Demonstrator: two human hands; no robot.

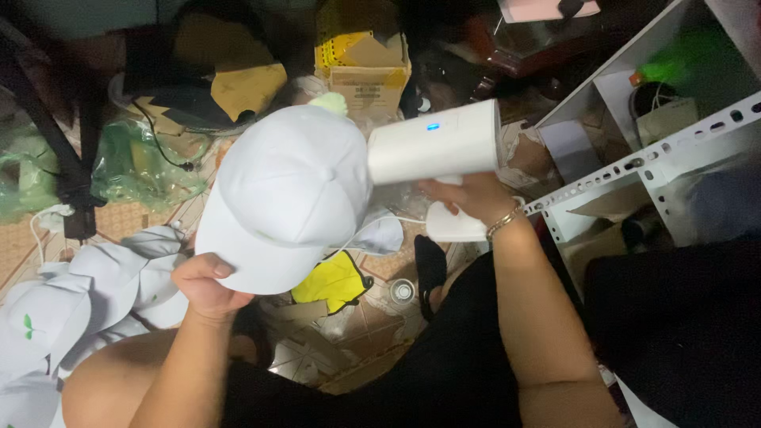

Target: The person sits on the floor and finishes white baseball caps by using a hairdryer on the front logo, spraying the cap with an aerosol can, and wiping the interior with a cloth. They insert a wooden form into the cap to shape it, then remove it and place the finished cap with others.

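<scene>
Head view: a single downward look at both hands above a cluttered tiled floor.
Left hand [208, 287]: closed on the brim of a white cap [285, 194], thumb on top; the cap is held up just above the hand.
Cap direction: the brim is turned toward the left hand, the crown away from it, toward the right hand.
Right hand [468, 198]: wrapped around the handle of a white handheld steamer [436, 143]; a bracelet [504, 222] is worn at the wrist.
Steamer axis: the barrel lies crosswise just above the right hand, its nozzle end touching the cap's crown, a small blue light on its side.
Containers: a cardboard box [366, 75] sits well beyond the hands, with a yellow crate-like piece inside it.
Packages: a yellow bag [333, 281] lies between the two forearms; a pile of white caps [71, 309] is left of the left hand.
Shelving: a white perforated metal rack [650, 158] stands right of the right hand.
</scene>
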